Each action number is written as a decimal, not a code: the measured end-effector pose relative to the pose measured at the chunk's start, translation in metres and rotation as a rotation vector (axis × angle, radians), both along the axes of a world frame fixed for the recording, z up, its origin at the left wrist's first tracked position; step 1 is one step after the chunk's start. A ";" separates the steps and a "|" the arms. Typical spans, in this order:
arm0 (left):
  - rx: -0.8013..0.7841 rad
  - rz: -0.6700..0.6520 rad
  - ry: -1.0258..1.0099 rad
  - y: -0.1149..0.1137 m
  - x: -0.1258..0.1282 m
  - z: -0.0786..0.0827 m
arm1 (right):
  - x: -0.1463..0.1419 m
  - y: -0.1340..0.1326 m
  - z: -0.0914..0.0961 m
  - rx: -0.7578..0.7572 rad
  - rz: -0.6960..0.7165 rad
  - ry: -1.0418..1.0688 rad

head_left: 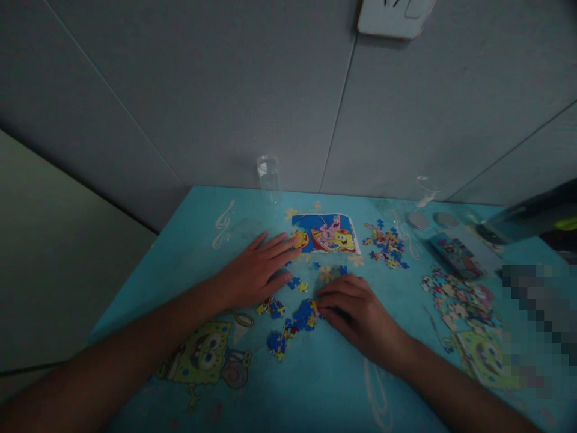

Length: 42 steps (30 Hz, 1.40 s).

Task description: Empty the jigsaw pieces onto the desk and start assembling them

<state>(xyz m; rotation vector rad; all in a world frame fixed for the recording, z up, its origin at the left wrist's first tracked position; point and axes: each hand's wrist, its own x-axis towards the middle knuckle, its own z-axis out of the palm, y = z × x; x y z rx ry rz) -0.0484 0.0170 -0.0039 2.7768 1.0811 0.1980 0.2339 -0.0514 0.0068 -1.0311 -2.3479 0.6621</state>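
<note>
My left hand [259, 273] lies flat with its fingers spread, fingertips at the left edge of a picture card [331, 231] showing cartoon figures on blue. My right hand [356, 307] is closed, thumb and fingers pinched on a small jigsaw puzzle piece [315, 308] at the right side of some joined blue pieces [303, 315]. That piece is partly hidden by the fingertips. Nearer to me a blue and yellow cluster [277, 343] adjoins them. Between the hands lie loose pieces [294, 282] and another small cluster [271, 307].
Right of the card sits a pile of loose pieces [386, 243]. A clear plastic tube [269, 177] stands by the wall. Round lids [418, 220], a printed card [462, 255] and a second pile [464, 300] lie farther right, beside another person's dark sleeve [536, 210].
</note>
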 end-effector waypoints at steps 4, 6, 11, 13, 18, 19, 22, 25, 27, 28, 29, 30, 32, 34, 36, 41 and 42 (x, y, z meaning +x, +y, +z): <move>0.008 -0.002 -0.015 0.000 0.001 0.000 | -0.001 0.000 0.003 -0.016 0.004 0.005; 0.007 0.004 -0.027 -0.001 0.001 0.001 | -0.001 0.001 0.003 -0.022 0.001 0.013; 0.000 0.017 -0.054 -0.002 0.001 0.003 | 0.003 0.002 -0.002 -0.008 0.000 0.042; -0.007 0.016 -0.073 -0.002 0.001 0.004 | 0.006 0.003 -0.004 0.010 0.005 0.027; -0.033 0.021 -0.112 -0.001 0.001 0.004 | 0.012 0.003 -0.001 -0.020 -0.038 0.042; -0.037 0.022 -0.120 0.000 0.001 0.004 | 0.010 0.001 0.001 -0.061 -0.029 0.065; -0.038 0.015 -0.149 0.001 0.001 0.002 | -0.001 -0.013 0.011 -0.205 0.049 0.137; -0.014 0.002 -0.199 0.001 0.001 0.001 | -0.020 -0.034 0.019 -0.290 0.149 0.163; 0.037 -0.004 -0.255 0.001 0.000 -0.001 | -0.031 -0.047 0.021 -0.297 0.201 0.139; 0.075 -0.001 -0.284 0.000 -0.001 -0.001 | -0.035 -0.051 0.021 -0.285 0.219 0.119; 0.121 0.007 -0.309 0.000 -0.001 -0.002 | -0.038 -0.055 0.020 -0.269 0.232 0.097; 0.171 0.019 -0.327 0.001 -0.002 -0.002 | -0.039 -0.057 0.019 -0.252 0.242 0.077; 0.281 0.031 -0.332 0.001 -0.005 -0.001 | -0.039 -0.058 0.016 -0.219 0.241 0.060; 0.372 0.000 -0.294 0.000 -0.010 0.003 | -0.038 -0.057 0.012 -0.207 0.212 0.068; 0.410 -0.056 -0.241 -0.006 -0.015 0.010 | -0.037 -0.057 0.007 -0.209 0.175 0.091; 0.279 -0.204 -0.154 -0.031 -0.028 0.021 | -0.039 -0.062 -0.002 -0.138 0.168 0.049; 0.232 -0.221 -0.150 -0.035 -0.030 0.021 | -0.039 -0.062 -0.002 -0.109 0.184 0.026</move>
